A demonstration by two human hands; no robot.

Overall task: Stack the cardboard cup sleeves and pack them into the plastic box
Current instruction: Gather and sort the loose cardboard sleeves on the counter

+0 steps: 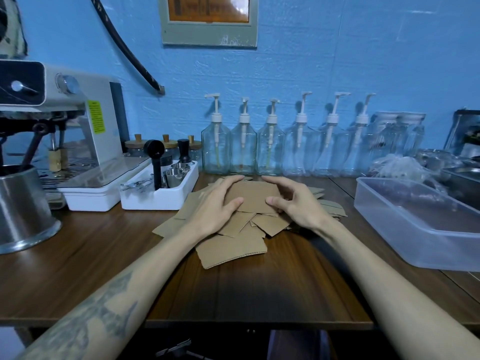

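Sleeves (241, 224) lie in a loose heap on the table (259, 287), left of the box (415, 219). Both hands, left (218, 206) and right (298, 203), curl around 1 top sleeve, holding its side edges. Light, stiff, slippery card probably: squeeze the edges. Dark wood surface, blue wall behind the heap.
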